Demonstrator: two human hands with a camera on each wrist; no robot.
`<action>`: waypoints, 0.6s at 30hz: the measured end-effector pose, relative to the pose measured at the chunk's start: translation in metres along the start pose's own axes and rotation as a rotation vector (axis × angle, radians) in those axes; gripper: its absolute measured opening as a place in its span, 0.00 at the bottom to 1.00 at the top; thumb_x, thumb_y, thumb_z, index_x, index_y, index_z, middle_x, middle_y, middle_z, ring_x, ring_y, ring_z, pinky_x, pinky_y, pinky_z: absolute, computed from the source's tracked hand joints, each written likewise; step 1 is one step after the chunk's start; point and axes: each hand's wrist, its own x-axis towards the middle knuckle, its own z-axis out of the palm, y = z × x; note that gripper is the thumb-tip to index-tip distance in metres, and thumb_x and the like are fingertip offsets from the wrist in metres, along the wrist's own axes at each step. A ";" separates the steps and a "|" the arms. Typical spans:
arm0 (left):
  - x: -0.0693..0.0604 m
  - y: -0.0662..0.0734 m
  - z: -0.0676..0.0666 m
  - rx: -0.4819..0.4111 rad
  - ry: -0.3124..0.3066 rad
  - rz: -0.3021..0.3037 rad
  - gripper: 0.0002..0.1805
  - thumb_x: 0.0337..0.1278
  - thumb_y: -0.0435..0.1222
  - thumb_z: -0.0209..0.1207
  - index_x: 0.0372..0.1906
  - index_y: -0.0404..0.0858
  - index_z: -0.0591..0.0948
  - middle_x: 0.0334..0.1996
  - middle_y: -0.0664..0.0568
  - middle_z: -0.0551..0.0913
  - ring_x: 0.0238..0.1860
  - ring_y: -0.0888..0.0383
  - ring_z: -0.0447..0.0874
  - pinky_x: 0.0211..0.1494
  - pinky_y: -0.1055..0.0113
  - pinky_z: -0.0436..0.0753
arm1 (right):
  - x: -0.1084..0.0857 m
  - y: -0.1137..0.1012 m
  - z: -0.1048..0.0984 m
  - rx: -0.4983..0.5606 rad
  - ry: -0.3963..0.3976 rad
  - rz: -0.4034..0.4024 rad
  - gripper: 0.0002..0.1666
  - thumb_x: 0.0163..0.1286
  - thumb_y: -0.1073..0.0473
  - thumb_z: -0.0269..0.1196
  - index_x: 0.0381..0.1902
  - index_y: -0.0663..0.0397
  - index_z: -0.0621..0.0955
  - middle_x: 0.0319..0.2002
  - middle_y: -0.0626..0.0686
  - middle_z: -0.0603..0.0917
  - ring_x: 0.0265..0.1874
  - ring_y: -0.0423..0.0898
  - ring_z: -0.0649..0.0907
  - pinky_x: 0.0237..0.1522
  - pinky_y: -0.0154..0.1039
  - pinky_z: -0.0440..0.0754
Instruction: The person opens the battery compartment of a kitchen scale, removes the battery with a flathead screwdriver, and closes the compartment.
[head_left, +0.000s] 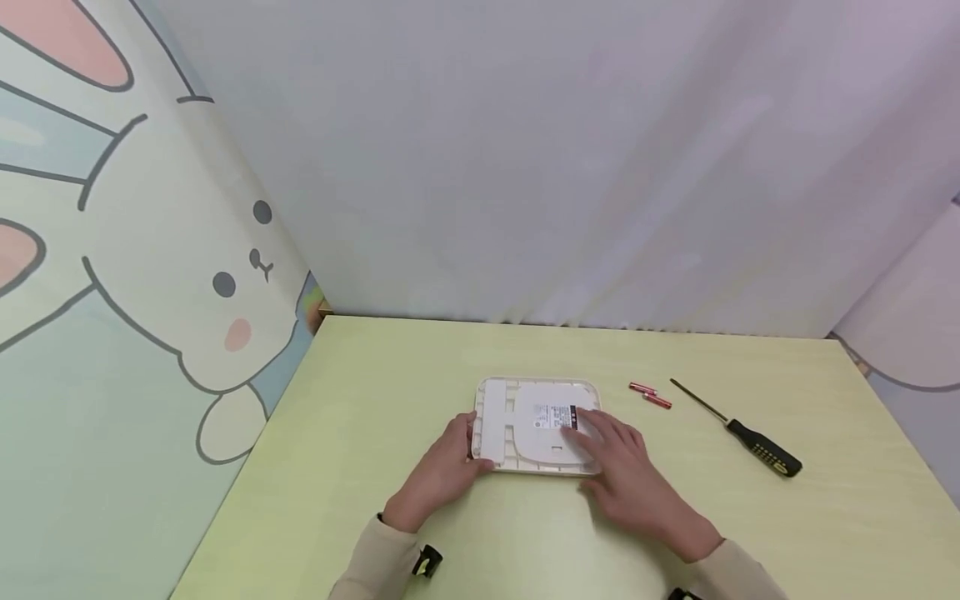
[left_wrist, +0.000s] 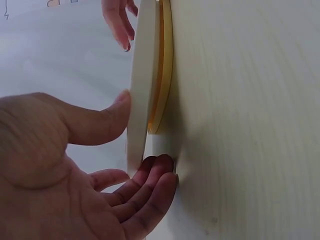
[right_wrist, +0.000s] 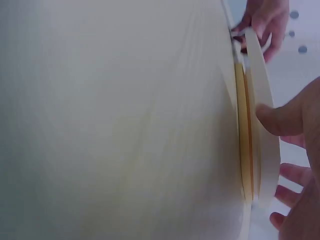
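Note:
A white, rounded-square plastic device [head_left: 536,425] lies back side up on the table, a printed label [head_left: 555,417] on its raised panel. Yellow and orange layers [left_wrist: 162,65] show beneath its white rim in the left wrist view. My left hand [head_left: 448,460] grips the left edge, thumb on the rim and fingers curled under the corner. On the right, my right hand [head_left: 626,475] rests fingers over the label side, with the thumb at the near edge in the right wrist view.
Two small red batteries [head_left: 650,395] lie right of the device. Farther right is a screwdriver [head_left: 750,436] with a black and yellow handle. A pale curtain [head_left: 525,167] hangs behind the table [head_left: 390,367], and a rabbit-printed wall [head_left: 165,250] stands at left.

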 end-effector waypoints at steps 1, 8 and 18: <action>-0.001 0.000 0.000 0.004 0.001 0.003 0.44 0.68 0.37 0.68 0.79 0.27 0.58 0.58 0.43 0.78 0.55 0.53 0.78 0.62 0.52 0.77 | -0.003 0.005 -0.002 0.011 -0.018 0.023 0.48 0.56 0.62 0.78 0.75 0.49 0.75 0.78 0.61 0.67 0.77 0.62 0.64 0.70 0.62 0.58; -0.004 0.000 -0.001 0.026 -0.003 0.027 0.44 0.69 0.38 0.66 0.80 0.26 0.57 0.60 0.41 0.77 0.59 0.51 0.78 0.65 0.48 0.77 | -0.007 0.022 -0.006 -0.019 -0.014 0.033 0.47 0.58 0.62 0.79 0.75 0.54 0.74 0.80 0.63 0.66 0.76 0.64 0.67 0.71 0.64 0.63; -0.006 -0.004 -0.004 0.112 -0.017 0.065 0.48 0.65 0.35 0.70 0.81 0.24 0.55 0.72 0.34 0.71 0.71 0.45 0.73 0.74 0.45 0.73 | 0.000 0.033 -0.014 0.006 -0.038 0.033 0.43 0.65 0.71 0.68 0.78 0.56 0.70 0.80 0.63 0.66 0.75 0.65 0.70 0.73 0.66 0.66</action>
